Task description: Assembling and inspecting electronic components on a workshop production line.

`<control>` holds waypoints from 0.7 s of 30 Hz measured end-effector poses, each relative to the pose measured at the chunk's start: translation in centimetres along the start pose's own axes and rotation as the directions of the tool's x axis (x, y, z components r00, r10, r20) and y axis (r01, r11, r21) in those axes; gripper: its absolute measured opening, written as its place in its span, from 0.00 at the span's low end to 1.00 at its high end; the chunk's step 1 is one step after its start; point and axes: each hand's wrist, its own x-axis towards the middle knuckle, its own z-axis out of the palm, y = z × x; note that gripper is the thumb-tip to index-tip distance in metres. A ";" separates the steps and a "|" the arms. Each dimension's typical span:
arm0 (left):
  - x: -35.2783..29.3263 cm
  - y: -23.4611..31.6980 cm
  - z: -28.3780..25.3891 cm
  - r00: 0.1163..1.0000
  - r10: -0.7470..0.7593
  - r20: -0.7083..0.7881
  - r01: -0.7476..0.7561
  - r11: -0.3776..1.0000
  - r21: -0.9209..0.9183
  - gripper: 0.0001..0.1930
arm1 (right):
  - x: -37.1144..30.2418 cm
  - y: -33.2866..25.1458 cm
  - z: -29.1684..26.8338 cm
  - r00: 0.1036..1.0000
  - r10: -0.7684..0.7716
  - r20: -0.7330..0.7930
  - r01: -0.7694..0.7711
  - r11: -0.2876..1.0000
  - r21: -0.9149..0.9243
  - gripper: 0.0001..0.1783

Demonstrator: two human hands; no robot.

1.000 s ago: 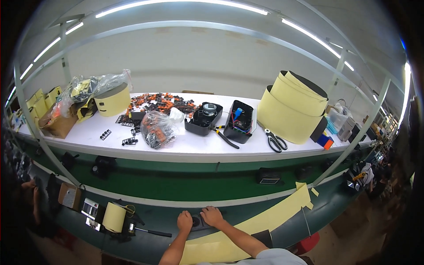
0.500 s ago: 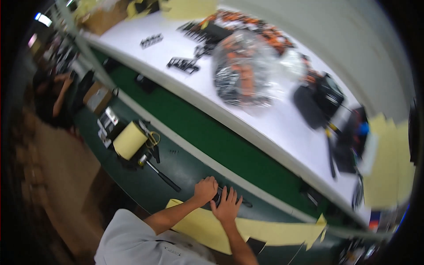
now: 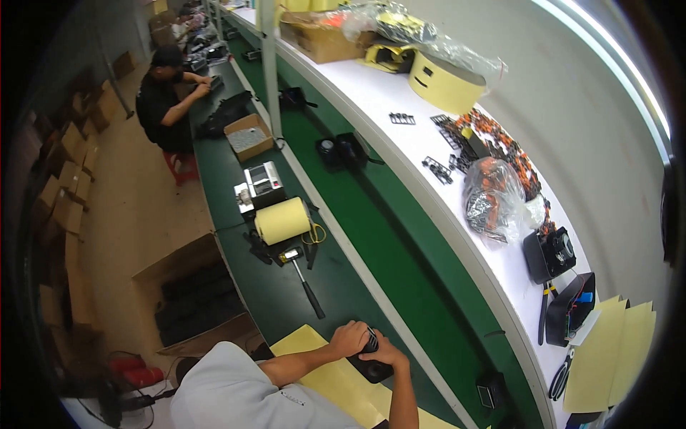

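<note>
A black boxy device [image 3: 374, 370] with a round part lies at the near edge of the dark green bench, under my hands. My left hand [image 3: 349, 338] is closed over its far left side. From the right, my right hand [image 3: 387, 352] wraps its fingers round the same device. A ribbed black part [image 3: 370, 341] shows between the two hands; whether it belongs to the device I cannot tell. Yellow sheet material [image 3: 336, 382] lies along the bench edge below my forearms. Beyond my left hand rests a hammer [image 3: 307, 288] with a black handle.
Farther along the bench are a yellow roll [image 3: 283, 220], yellow-handled scissors [image 3: 315, 234], a tape dispenser-like machine [image 3: 264, 181] and a carton [image 3: 248, 136]. A green conveyor [image 3: 400, 236] separates it from a white shelf holding orange-black parts and black housings [image 3: 549, 255]. A co-worker [image 3: 168, 107] sits far left.
The view has swung left, bringing the co-worker and floor cartons into sight. My right hand has gone from fingers spread to curled round the device.
</note>
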 end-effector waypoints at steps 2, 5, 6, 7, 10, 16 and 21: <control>0.3 -0.7 -0.7 1.000 0.017 -0.025 -0.017 1.000 0.001 0.09 | 1.3 -0.7 -1.7 0.984 -0.014 0.176 -0.010 0.991 0.137 0.55; 0.7 -0.3 -1.9 0.994 0.084 -0.068 -0.085 0.996 -0.020 0.08 | 3.3 -0.1 -4.0 0.925 -0.020 0.379 -0.073 0.971 0.229 0.56; 0.8 -0.2 -3.1 0.987 0.093 -0.129 -0.095 0.995 -0.004 0.09 | 4.3 0.0 -5.8 0.892 -0.034 0.450 -0.054 0.982 0.181 0.57; 0.3 -1.0 -4.5 0.987 0.128 -0.100 -0.127 0.992 0.018 0.09 | 4.0 -2.8 -8.7 0.934 0.009 0.358 -0.006 1.000 -0.008 0.57; -0.7 -2.2 -7.1 0.966 0.254 -0.049 -0.255 0.967 -0.010 0.09 | 4.8 4.3 -16.6 0.983 -0.052 -0.174 0.022 0.985 -0.170 0.66; -5.9 -3.5 -9.9 0.997 0.054 -0.049 -0.048 0.994 0.102 0.08 | 6.3 9.5 -15.5 0.376 -0.177 -0.910 -0.653 0.646 -0.396 0.50; -10.2 -5.1 -7.4 0.991 0.133 -0.017 -0.129 0.983 0.129 0.09 | 2.2 7.4 -7.9 0.426 -0.258 -0.867 -0.424 0.789 -0.444 0.48</control>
